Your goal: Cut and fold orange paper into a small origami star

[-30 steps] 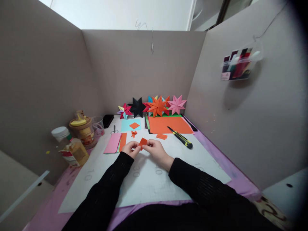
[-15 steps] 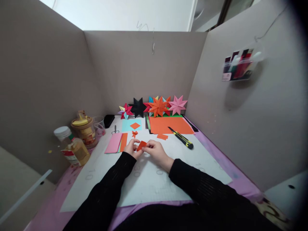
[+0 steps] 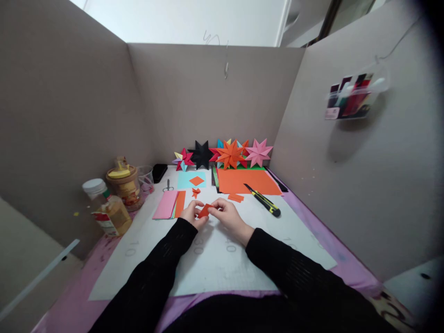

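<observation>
both hands, left hand [image 3: 192, 213] and right hand [image 3: 227, 215], pinch a small folded orange paper [image 3: 204, 211] between fingertips above the white cutting mat [image 3: 215, 263], near the pink paper stack [image 3: 165, 205].

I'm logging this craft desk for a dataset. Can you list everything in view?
paper stars: at least five, black, orange, pink, mixed; back wall
orange sheet: one, before the stars
utility knife: one, yellow-black, right of centre
blue square: one, bearing an orange diamond
paper stack: one, pink on top, left of centre
bottle: one, white cap, far left
jar: one, yellow lid, behind bottle
cutting mat: one, white, table centre
left hand, right hand: both pinch one orange paper piece
</observation>
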`<state>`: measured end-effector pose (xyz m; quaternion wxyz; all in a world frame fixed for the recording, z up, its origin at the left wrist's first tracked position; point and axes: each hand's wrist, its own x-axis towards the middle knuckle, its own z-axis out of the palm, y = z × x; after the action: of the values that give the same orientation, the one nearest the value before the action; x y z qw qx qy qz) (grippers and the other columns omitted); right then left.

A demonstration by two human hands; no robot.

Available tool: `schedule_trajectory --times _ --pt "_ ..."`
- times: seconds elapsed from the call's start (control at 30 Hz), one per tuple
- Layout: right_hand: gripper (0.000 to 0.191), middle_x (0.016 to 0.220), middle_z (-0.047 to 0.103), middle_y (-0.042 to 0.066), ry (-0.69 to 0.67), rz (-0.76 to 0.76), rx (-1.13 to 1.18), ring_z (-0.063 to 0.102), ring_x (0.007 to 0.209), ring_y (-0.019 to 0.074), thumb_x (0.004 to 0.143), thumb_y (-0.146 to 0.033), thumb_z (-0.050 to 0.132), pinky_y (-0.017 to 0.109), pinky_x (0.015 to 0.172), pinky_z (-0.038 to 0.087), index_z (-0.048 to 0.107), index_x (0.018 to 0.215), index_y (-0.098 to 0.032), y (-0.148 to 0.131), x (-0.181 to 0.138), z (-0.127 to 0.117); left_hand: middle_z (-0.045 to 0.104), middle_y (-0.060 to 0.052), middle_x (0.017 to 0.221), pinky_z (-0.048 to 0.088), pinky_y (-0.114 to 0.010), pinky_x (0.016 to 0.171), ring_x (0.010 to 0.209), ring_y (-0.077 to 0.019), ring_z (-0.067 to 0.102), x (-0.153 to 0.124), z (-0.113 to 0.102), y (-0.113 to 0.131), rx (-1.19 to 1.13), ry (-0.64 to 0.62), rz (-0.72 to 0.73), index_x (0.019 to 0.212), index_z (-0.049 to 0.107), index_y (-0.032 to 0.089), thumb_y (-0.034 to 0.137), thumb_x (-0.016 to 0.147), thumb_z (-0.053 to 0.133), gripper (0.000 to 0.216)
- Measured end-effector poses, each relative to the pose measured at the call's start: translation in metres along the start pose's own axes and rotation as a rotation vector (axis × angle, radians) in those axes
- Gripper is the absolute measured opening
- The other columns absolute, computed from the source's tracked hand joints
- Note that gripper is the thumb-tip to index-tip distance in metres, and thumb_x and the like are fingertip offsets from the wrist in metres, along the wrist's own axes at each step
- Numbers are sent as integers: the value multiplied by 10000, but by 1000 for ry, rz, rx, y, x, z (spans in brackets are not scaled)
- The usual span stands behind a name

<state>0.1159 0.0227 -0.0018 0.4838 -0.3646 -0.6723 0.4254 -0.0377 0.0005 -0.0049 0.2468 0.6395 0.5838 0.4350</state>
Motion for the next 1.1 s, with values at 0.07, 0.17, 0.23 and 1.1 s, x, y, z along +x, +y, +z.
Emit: schedule_trajectory --times 0.07,0.17,0.23,1.1 --pt "155 702 556 6 16 -4 -13 505 673 136 711 -311 590 258 639 392 580 673 -161 0 -2 3 637 27 617 408 -254 580 535 -127 540 -2 1 4 19 26 24 906 495 210 277 560 641 381" --pt "152 698 552 4 5 -9 4 499 666 135 713 -310 585 253 633 396 572 673 -163 -3 -6 6 637 25 603 405 -257 576 537 -135 558 -4 1 8 21 68 34 908 493 212 322 582 639 373" --pt "159 692 546 4 16 -12 3 494 665 135 709 -316 588 252 630 395 569 662 -165 -5 -7 7 609 41 550 400 -251 559 508 -129 549 -3 0 9 13 75 23 879 489 212 339 594 633 344" --pt "282 559 464 -36 22 147 192 408 542 99 638 -388 657 233 533 341 498 593 -159 3 -4 12 539 13 481 370 -243 515 499 -122 471 7 -1 -9 28 17 -10 557 607 158 469 586 614 313"
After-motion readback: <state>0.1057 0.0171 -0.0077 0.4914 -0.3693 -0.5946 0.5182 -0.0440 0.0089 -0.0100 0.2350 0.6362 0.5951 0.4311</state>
